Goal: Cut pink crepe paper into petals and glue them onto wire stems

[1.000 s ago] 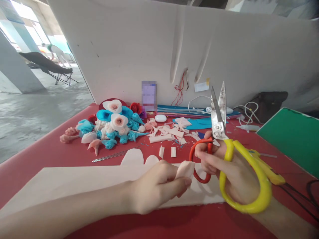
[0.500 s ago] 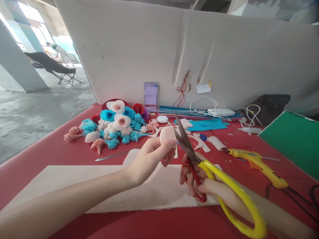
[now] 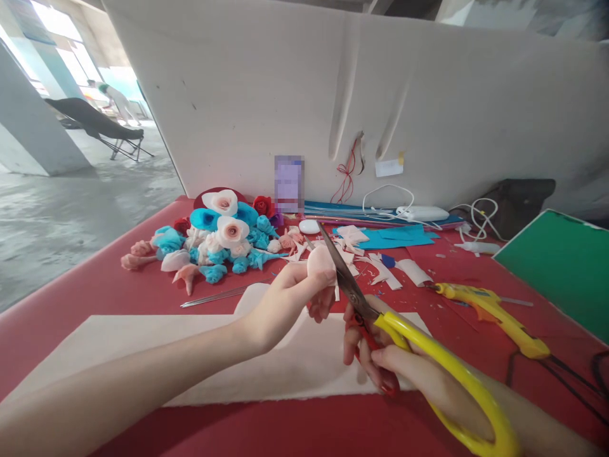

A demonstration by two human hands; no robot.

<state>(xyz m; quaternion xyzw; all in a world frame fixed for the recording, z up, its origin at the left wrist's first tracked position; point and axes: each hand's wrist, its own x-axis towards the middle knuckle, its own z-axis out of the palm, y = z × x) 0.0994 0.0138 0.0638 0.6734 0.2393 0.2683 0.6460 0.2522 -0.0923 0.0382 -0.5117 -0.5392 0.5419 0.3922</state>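
Between the thumb and fingers of my left hand [image 3: 290,301] is a small pale pink piece of paper [image 3: 320,259] with a rounded top. My right hand [image 3: 380,349] grips a pair of large scissors [image 3: 352,285] with one yellow and one red handle. The blades point up and left, right at the paper's right edge, and a narrow strip hangs there. Under both hands lies a large cream sheet [image 3: 200,374] on the red table. A rounded pale piece [image 3: 250,298] rests on its back edge, partly hidden by my left hand.
Handmade flowers [image 3: 223,238] in blue, white and pink are heaped at the back left. Thin metal rods [image 3: 214,297] lie before them. Paper scraps [image 3: 380,270] spread behind the scissors. A yellow glue gun [image 3: 495,317] and a green board [image 3: 561,273] are on the right.
The scissors' blades have swung left and closed along the paper's edge. The paper's upper right corner is now rounded off. My left hand has barely moved.
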